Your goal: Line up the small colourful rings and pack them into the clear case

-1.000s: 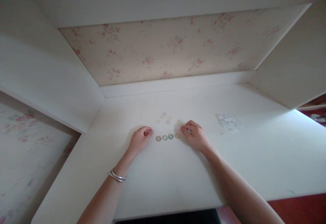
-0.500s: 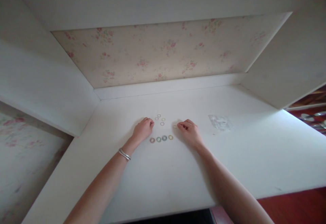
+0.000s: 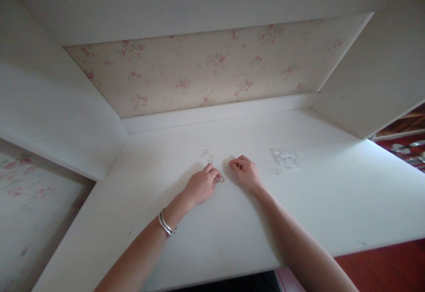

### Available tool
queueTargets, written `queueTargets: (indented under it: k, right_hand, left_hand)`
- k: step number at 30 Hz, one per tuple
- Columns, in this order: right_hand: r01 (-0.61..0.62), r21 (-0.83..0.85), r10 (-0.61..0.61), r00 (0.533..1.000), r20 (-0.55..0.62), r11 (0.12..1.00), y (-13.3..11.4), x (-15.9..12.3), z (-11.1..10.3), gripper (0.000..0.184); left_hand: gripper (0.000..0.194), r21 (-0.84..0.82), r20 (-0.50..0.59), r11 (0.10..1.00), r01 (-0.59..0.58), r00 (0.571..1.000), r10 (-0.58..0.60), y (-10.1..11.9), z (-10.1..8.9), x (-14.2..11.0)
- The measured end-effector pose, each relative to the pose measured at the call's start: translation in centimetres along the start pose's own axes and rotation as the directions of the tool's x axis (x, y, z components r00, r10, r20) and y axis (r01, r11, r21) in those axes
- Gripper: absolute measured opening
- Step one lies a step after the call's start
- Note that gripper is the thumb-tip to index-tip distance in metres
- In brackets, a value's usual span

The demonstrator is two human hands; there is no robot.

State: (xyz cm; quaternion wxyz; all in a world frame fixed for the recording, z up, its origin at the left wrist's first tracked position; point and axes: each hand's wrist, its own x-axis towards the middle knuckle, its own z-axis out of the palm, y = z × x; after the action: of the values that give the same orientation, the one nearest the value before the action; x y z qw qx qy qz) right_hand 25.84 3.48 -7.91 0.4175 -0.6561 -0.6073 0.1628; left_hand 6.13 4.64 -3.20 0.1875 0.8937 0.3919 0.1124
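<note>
My left hand [image 3: 203, 183] reaches over the row of thicker rings, thumb and fingertips pinched at the edge of the thick yellowish ring [image 3: 222, 180]. The other rings of that row are hidden beneath it. My right hand [image 3: 246, 170] rests on the tabletop with fingers curled in a pinch on a thin pale ring [image 3: 227, 164], part of which sticks out on the left. Beyond my left hand lie several thin rings: a dark one [image 3: 206, 151], a pale one [image 3: 202, 155], a yellowish one [image 3: 211, 156] and a greyish one [image 3: 210, 162].
A clear plastic bag [image 3: 286, 159] lies on the white tabletop [image 3: 212, 239] to the right of my right hand, with a tiny speck near it. White panels and a floral wall [image 3: 219, 66] enclose the back. Shiny metal objects [image 3: 401, 148] show at far right.
My left hand has moved right and toward me, from beside the thin rings to the thick yellowish ring, covering the rest of that row. My right hand has stayed nearly in place.
</note>
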Motion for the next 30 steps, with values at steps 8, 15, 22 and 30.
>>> queueTargets:
  k: [8,15,22,30]
  right_hand:
    - [0.006,-0.013,-0.006,1.0,0.017,1.0,-0.2,0.0,-0.1,0.026]
    - [0.115,-0.135,-0.099,0.988,0.119,0.984,-0.1,-0.4,-0.1,0.021]
    - [0.14,-0.246,-0.095,0.978,0.187,0.959,0.2,-0.4,0.1,0.02]
    - [0.129,-0.307,-0.053,0.968,0.245,0.943,0.2,-0.1,0.5,0.023]
  left_hand:
    - [0.022,0.036,0.044,0.999,0.017,0.999,-0.019,0.5,0.8,1.0]
    - [0.018,-0.183,-0.268,0.982,0.05,0.958,-0.098,-2.2,-1.3,0.7]
    - [0.021,-0.359,-0.27,0.903,0.238,0.899,-0.345,-6.3,-0.6,-2.7]
    - [0.025,-0.504,-0.173,0.818,0.276,0.896,-0.409,-6.5,0.2,-3.6]
